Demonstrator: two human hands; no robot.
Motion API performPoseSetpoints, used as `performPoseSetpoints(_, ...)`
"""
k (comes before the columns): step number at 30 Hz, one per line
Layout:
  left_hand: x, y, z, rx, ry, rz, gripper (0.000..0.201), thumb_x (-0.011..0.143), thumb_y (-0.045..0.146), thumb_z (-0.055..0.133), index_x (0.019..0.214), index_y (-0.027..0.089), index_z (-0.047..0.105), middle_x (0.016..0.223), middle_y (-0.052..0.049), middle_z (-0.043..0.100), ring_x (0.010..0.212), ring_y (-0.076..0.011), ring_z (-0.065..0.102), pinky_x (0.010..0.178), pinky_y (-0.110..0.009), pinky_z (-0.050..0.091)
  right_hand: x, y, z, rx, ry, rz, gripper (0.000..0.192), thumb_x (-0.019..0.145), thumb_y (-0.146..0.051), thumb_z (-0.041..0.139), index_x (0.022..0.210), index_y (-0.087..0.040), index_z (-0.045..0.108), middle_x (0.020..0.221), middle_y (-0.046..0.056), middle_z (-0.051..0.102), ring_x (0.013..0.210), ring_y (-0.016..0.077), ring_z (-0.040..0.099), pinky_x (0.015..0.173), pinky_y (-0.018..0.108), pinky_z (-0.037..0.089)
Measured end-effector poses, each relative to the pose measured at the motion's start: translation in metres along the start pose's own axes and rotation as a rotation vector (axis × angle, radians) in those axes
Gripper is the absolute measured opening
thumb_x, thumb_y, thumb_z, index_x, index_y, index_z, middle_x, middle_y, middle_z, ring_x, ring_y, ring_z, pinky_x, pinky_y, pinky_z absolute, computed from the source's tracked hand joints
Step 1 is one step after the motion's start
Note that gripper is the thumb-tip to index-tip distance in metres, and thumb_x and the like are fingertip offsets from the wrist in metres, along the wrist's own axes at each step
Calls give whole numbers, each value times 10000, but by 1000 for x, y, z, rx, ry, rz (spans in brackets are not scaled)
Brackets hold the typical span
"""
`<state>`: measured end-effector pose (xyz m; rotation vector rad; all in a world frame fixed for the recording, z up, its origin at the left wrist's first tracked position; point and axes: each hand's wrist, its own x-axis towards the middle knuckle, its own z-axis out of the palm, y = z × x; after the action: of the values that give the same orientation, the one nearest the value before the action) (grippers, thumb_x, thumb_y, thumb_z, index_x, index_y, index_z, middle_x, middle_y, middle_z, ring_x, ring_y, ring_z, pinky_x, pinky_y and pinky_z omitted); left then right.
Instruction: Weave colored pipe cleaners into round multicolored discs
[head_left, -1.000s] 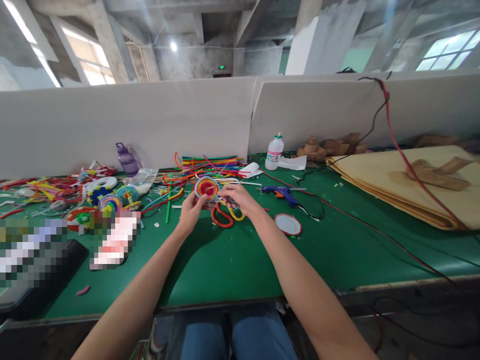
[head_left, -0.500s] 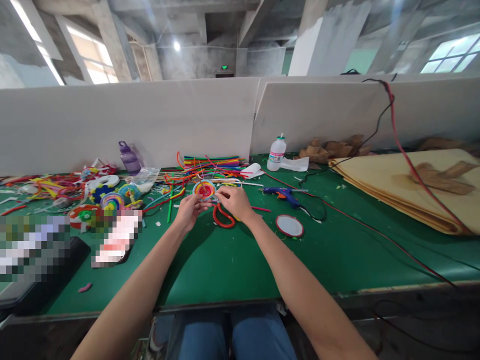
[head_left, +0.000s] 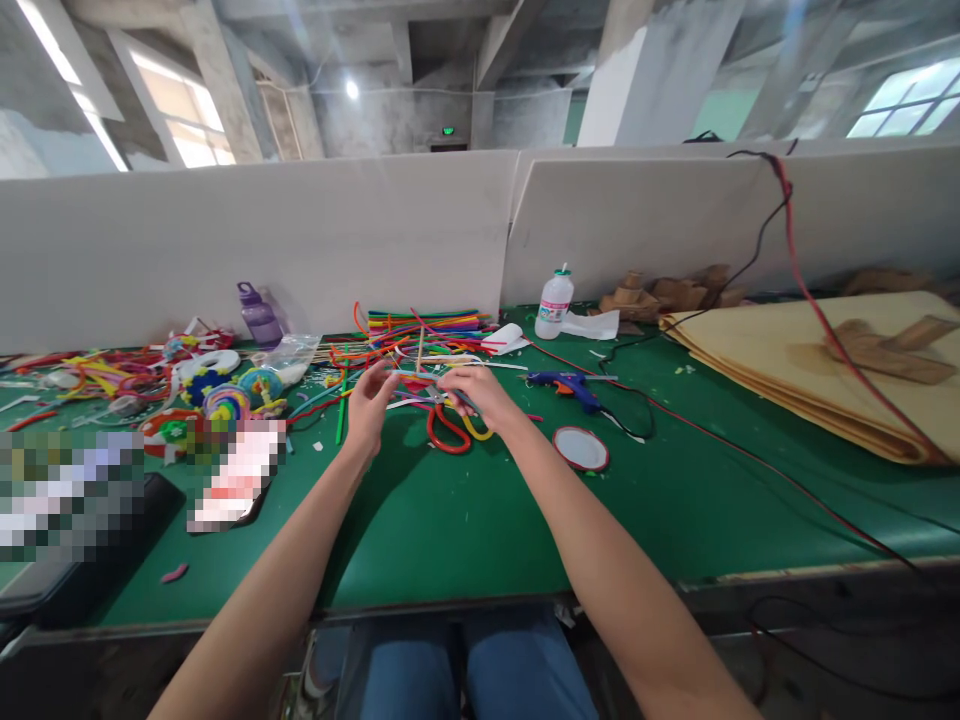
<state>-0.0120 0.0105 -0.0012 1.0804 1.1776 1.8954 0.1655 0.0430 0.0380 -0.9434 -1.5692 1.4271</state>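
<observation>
Both hands met over the green table (head_left: 465, 520) in the head view. My left hand (head_left: 373, 400) was raised with the fingers half spread, and I could not tell whether they pinched anything. My right hand (head_left: 474, 388) was curled around the scissors (head_left: 448, 428), whose red and yellow loop handles rested on the mat just under my palm. A thin wooden stick (head_left: 420, 350) stood nearly upright between the two hands, rising out of the tangle of pipe cleaners (head_left: 409, 345) behind them.

I judged the risk lay in that tangle: the fuzzy wires were springy and crossed one another, so a blade closing there could have nipped the wrong strand, or caught my left fingertips, which sat close. The stick looked slender enough to tip or snap if nudged.

Further right lay a blue glue gun (head_left: 564, 384) with its black cord, and a round, red-rimmed lid (head_left: 577, 449), flat and shiny. Soft coiled discs (head_left: 223, 402) in bright rings sat to the left, near a translucent purple bottle (head_left: 259, 317).
</observation>
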Motion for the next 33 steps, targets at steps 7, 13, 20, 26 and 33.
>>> performPoseSetpoints(7, 4, -9, -5, 75, -234, 114, 321, 720, 400, 715, 966, 196, 678, 1041, -56, 671, 1055, -200, 586, 909, -300, 433, -2, -9, -8, 195, -148, 278, 105, 761, -180, 590, 680, -123, 623, 381, -60, 435, 307, 34, 311, 298, 163, 207)
performPoseSetpoints(13, -1, -4, 0, -64, -188, -47, 333, 690, 474, 723, 665, 171, 588, 664, 31, 567, 680, -109, 543, 726, -247, 451, -6, -9, -8, -39, -164, 125, 94, 741, -203, 663, 686, -137, 626, 438, -45, 504, 335, 42, 389, 328, 169, 248)
performPoseSetpoints(20, -2, 6, -1, -283, -180, -359, 307, 696, 456, 734, 800, 190, 621, 849, -7, 664, 823, -157, 619, 819, -360, 522, -3, -1, 2, -315, -117, -219, 147, 790, -247, 610, 671, -161, 605, 488, -49, 508, 405, 72, 421, 446, 212, 327)
performPoseSetpoints(26, -5, 16, 1, -343, -197, -371, 281, 740, 423, 710, 847, 176, 631, 907, -32, 682, 841, -152, 640, 825, -354, 540, -7, 0, 9, -722, 133, -652, 146, 849, -204, 551, 759, -178, 664, 770, 35, 682, 717, 142, 563, 682, 257, 370)
performPoseSetpoints(33, 1, 4, -2, -97, -86, -203, 402, 810, 539, 566, 1026, 202, 602, 999, -72, 655, 915, -192, 629, 719, -333, 539, -4, -9, 0, -208, 114, -298, 171, 745, -259, 594, 596, -181, 568, 504, -36, 476, 457, 90, 399, 462, 232, 302)
